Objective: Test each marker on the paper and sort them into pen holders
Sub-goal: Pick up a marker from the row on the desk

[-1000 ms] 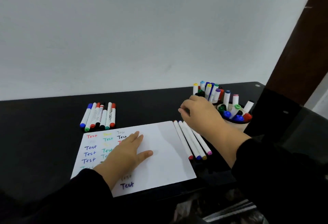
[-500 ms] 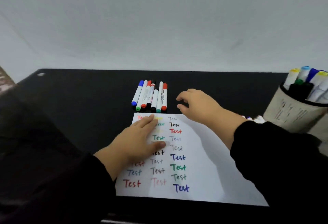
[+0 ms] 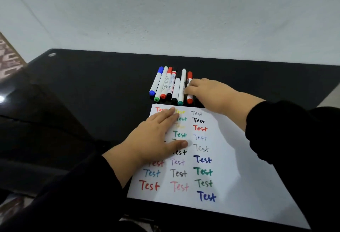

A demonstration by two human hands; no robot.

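A white sheet of paper [image 3: 230,173] lies on the black table, covered with several coloured "Test" words. My left hand [image 3: 156,138] rests flat on its upper left part, fingers spread. Just beyond the paper lies a row of several markers [image 3: 171,84] side by side. My right hand [image 3: 207,94] reaches over the paper's top edge, and its fingertips touch the rightmost marker, a red one [image 3: 189,77]. The fingers hide the middle of that marker, so a full grip is not clear. No pen holders are in view.
The glossy black table [image 3: 92,88] runs back to a white wall [image 3: 165,11]. Its left edge and rounded corner sit near a small round fitting [image 3: 52,54]. Black sleeves cover both forearms.
My view swung left, so the pen holders and the markers on the right left the frame. My right hand moved from the holders across to the marker row and reached the red marker.
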